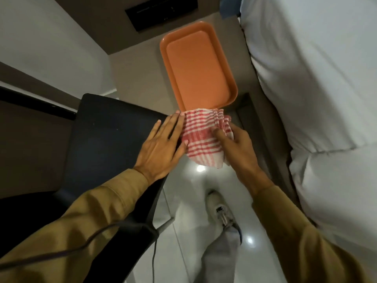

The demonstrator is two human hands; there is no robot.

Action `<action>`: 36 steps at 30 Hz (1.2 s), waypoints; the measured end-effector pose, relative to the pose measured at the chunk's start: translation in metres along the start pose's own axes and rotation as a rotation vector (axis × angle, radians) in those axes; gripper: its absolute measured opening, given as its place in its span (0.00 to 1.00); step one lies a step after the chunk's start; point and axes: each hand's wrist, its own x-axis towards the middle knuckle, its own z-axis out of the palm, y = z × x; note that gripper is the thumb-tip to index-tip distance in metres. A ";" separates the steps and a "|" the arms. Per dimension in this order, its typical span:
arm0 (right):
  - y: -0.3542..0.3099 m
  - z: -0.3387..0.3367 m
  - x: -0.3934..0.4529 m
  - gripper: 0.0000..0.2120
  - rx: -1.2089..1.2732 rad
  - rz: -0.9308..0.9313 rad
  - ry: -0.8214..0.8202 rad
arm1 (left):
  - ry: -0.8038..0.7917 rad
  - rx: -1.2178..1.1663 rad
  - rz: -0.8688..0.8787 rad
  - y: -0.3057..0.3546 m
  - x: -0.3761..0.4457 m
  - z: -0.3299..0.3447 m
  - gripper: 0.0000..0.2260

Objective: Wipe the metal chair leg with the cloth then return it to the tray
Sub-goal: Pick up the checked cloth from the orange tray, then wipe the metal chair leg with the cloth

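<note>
A red-and-white checked cloth (202, 137) hangs bunched at the right front corner of a dark chair seat (110, 139), just below the near end of an orange tray (195, 66) that lies on the floor. My right hand (234, 146) grips the cloth from the right, fingers pressed into its folds. Fingers spread, my left hand (163, 146) lies flat on the seat's edge, its fingertips touching the cloth's left side. A metal chair leg (165, 225) shows at the seat's near corner; the leg under the cloth is hidden.
A bed with white bedding (318, 82) fills the right side. My shoe (220, 209) and trouser leg stand on the glossy white floor between chair and bed. A cable (154, 254) hangs by the chair's near corner. A dark panel (161, 13) sits in the far wall.
</note>
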 end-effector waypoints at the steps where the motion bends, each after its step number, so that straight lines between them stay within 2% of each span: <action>1: 0.008 0.000 -0.016 0.17 -0.022 -0.002 0.027 | 0.000 0.008 0.009 0.003 -0.011 0.002 0.33; 5: 0.056 0.008 -0.077 0.10 -0.076 -0.018 0.112 | 0.013 0.100 0.023 0.003 -0.058 0.017 0.32; 8: 0.096 0.023 -0.109 0.13 -0.045 -0.016 0.201 | 0.088 0.153 0.041 -0.009 -0.082 0.035 0.32; 11: 0.146 0.048 -0.146 0.11 0.078 0.045 0.273 | 0.055 0.232 0.065 -0.018 -0.106 0.061 0.34; 14: 0.199 0.081 -0.178 0.13 0.040 0.095 0.341 | 0.063 0.279 0.124 -0.028 -0.125 0.090 0.35; 21: 0.311 0.172 -0.215 0.12 -0.004 0.271 0.474 | 0.194 0.307 0.343 -0.051 -0.135 0.158 0.35; 24: 0.339 0.208 -0.222 0.12 0.047 0.351 0.599 | 0.205 0.308 0.371 -0.064 -0.130 0.174 0.36; 27: 0.356 0.236 -0.223 0.11 0.103 0.383 0.657 | 0.230 0.254 0.409 -0.071 -0.125 0.188 0.37; 29: 0.360 0.252 -0.224 0.12 0.171 0.342 0.629 | 0.263 0.217 0.425 -0.073 -0.125 0.192 0.37; 32: 0.348 0.278 -0.223 0.17 0.364 0.222 0.430 | 0.292 0.171 0.424 -0.071 -0.125 0.195 0.37; 34: 0.341 0.290 -0.222 0.21 0.418 0.213 0.319 | 0.292 0.141 0.415 -0.067 -0.126 0.195 0.37; 36: 0.342 0.296 -0.219 0.22 0.400 0.211 0.343 | 0.288 0.126 0.409 -0.063 -0.128 0.195 0.37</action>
